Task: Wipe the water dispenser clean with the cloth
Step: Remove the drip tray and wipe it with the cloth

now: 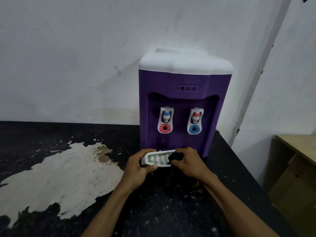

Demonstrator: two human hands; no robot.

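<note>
I am holding the white drip tray (156, 159) just in front of the water dispenser (184, 82), which is standing at the far right of the dark surface (153, 211), close to the wall. My left hand (138, 165) is grasping the tray's left end, fingers curled over its far edge and thumb along the near edge. My right hand (189, 161) is clutching the dark cloth (176, 157) and pressing it into the tray's right end, while a tail of cloth is hanging down below.

I am judging a few risks here. The tray is being held at one end only, so a hard push on the other end could twist it out of my grip. The cloth could snag in the tray's slots. The hanging tail is dangling near the gritty, flaking surface and could pick up dirt, then smear it back onto the tray or the purple body.
</note>
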